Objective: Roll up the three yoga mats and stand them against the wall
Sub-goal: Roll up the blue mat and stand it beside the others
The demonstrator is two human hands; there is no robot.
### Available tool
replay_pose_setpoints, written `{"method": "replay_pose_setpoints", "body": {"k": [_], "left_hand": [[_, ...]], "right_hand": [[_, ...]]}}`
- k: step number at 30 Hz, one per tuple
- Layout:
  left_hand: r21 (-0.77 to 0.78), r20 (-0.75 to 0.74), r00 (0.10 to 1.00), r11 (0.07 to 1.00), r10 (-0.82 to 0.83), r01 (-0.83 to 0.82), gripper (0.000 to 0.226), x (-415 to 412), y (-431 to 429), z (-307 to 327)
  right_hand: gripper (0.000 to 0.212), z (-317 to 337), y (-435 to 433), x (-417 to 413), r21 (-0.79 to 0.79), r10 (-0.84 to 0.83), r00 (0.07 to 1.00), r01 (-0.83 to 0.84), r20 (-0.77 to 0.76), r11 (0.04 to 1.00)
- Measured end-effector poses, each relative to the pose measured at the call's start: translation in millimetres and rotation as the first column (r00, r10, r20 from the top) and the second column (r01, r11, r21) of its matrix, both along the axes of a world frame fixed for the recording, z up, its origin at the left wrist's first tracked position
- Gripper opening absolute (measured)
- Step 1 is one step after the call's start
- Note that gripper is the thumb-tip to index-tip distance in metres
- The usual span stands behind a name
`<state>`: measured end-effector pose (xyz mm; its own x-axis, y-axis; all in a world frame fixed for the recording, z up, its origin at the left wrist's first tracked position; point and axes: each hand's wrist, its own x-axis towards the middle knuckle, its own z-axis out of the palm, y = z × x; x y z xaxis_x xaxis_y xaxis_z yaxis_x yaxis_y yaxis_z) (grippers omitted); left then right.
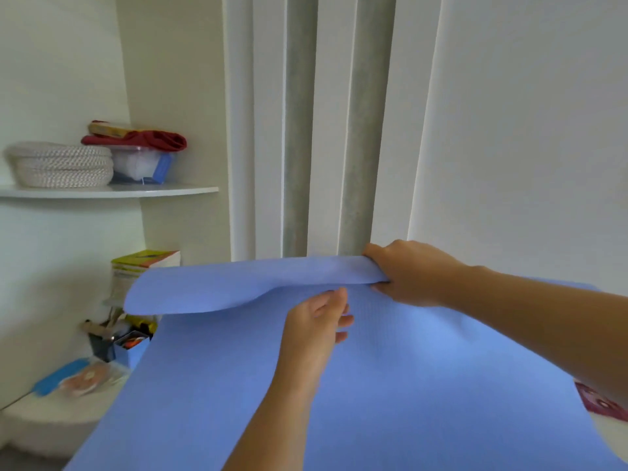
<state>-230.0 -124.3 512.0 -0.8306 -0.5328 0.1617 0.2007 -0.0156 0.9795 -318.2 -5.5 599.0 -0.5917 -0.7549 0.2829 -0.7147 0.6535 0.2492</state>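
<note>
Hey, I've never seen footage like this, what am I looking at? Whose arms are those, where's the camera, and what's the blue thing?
No machine here: one camera worn on a person's head looks down at their own bare arms. The right hand grips the turned-over far edge of a blue yoga mat, apparently starting a roll. The left hand reaches the fold's middle; its grip is unclear. Behind, a corner shelf holds a woven basket.

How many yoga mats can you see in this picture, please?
1 for certain: the blue mat lies spread before the person, its far end folded over in the right hand. Two grey upright shapes behind it may be rolled mats; I cannot tell.
</note>
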Motion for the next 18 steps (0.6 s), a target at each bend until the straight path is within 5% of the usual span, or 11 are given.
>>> {"method": "replay_pose_setpoints", "body": {"k": [1,3,9,13,15,18], "left_hand": [[0.256,-0.045,0.997,0.964,-0.066,0.075,0.015,3,3,1],[0.485,-0.113,0.990,0.865,-0.085,0.129,0.019,4,4,5],[0.590,-0.184,0.978,0.785,-0.100,0.191,0.026,14,7,10],[0.626,-0.239,0.961,0.736,-0.136,0.260,0.029,19,9,12],[0.614,-0.274,0.952,0.737,-0.137,0.283,0.029,19,13,11],[0.599,-0.367,0.921,0.726,-0.127,0.339,0.030,20,19,9]], "right_hand": [[0.026,-8,-3,3,0.018,0.015,1.000,-0.014,-0.011,1.000],[0.030,-23,-9,9,0.036,0.053,0.997,-0.051,-0.057,0.998],[0.033,-38,-4,20,0.096,0.129,0.961,-0.109,-0.244,0.989],[0.066,-30,7,29,0.176,0.274,0.933,-0.236,-0.233,0.956],[0.065,-21,14,29,0.132,0.275,0.961,-0.274,0.005,0.953],[0.045,-6,19,26,-0.065,0.257,0.850,-0.257,0.460,0.964]]}}
